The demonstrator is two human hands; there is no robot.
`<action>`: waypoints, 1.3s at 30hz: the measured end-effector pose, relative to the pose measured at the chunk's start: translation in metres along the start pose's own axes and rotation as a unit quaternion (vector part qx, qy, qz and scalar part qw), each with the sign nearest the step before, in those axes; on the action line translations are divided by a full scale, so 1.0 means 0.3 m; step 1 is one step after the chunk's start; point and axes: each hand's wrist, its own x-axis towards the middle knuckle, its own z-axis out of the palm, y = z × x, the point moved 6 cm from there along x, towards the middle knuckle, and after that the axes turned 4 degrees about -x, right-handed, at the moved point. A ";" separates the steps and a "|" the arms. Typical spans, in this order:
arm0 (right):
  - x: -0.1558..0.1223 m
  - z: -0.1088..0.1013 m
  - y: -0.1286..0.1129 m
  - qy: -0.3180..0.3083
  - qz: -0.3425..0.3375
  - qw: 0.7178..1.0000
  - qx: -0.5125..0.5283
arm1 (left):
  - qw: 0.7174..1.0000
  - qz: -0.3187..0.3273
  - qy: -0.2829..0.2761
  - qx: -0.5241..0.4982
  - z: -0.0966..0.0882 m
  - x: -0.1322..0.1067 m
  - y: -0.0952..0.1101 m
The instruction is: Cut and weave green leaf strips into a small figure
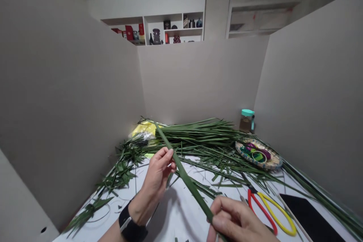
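A long green leaf strip runs slantwise above the white table, its far tip pointing up and left. My left hand, with a black band at the wrist, pinches it around the middle between thumb and fingers. Lower right, my right hand grips the strip close to its near end; part of that end is hidden by the fingers. Scissors with one red and one yellow handle lie just beside my right hand, their blades partly covered by leaves.
A thick bundle of long leaves lies across the back. Woven leaf pieces line the left side. At the right are a round woven tray with coloured ribbon rolls, a teal-lidded jar and a black flat panel. Grey partitions surround the table.
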 end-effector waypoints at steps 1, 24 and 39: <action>0.004 0.005 -0.005 0.000 -0.005 1.000 0.014 | 1.000 -0.006 -0.005 0.004 0.012 -0.008 0.002; 0.185 0.045 -0.142 0.053 -0.119 0.990 0.059 | 0.995 -0.038 -0.063 0.066 0.048 -0.070 -0.036; 0.184 0.031 -0.126 0.098 -0.142 0.980 -0.104 | 0.991 -0.028 -0.052 0.117 0.023 -0.070 -0.083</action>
